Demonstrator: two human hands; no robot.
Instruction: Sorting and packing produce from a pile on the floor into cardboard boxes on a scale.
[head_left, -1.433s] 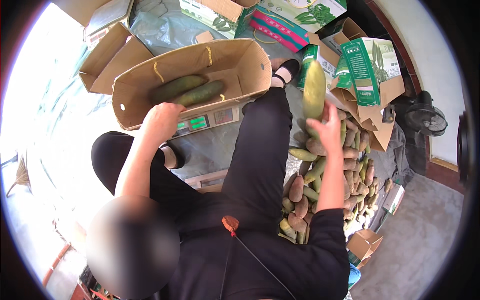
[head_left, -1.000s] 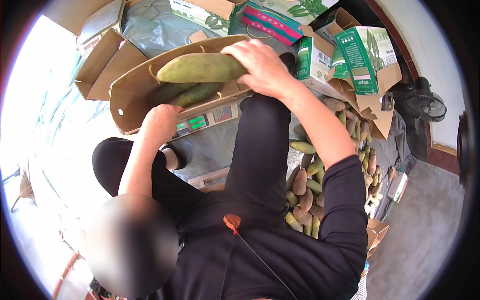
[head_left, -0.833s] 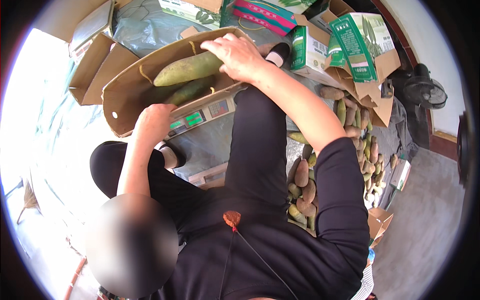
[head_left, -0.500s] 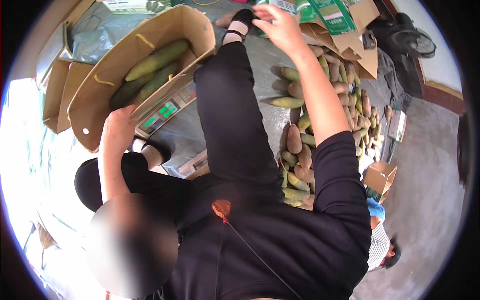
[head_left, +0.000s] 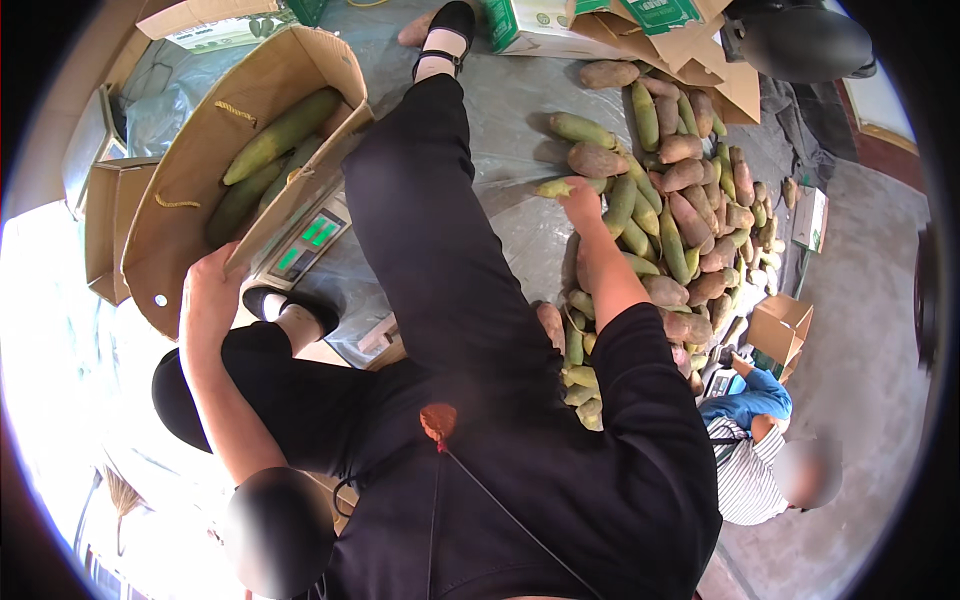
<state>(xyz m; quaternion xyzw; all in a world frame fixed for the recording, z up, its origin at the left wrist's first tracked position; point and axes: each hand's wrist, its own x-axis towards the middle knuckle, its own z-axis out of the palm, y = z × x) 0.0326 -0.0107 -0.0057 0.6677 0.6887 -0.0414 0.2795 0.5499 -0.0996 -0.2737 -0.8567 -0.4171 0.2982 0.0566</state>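
Observation:
My left hand (head_left: 208, 290) is closed over the near rim of a tall cardboard box (head_left: 180, 235), fingers hooked on its edge. Inside the box lie a few long green radishes (head_left: 283, 137). The box rests against or on a digital scale (head_left: 310, 245) with a lit green display. To the right, my right hand (head_left: 582, 208) is closed around the lower end of a green radish (head_left: 554, 188) at the pile's left edge; its fingertips are partly hidden. Beside that hand spreads a pile of green and reddish-brown radishes (head_left: 672, 240).
Cartons (head_left: 540, 30) and torn cardboard (head_left: 740, 92) stand behind the pile. A black fan (head_left: 800, 40) is at the far right. Another person (head_left: 750, 460) bends near a small open carton (head_left: 780, 325). My feet rest on grey plastic sheeting (head_left: 500, 130).
My right hand has come down from the upper middle, where it was raised with its fingers apart, to the radish at the pile's edge. My left hand stays on the box rim. The view has shifted.

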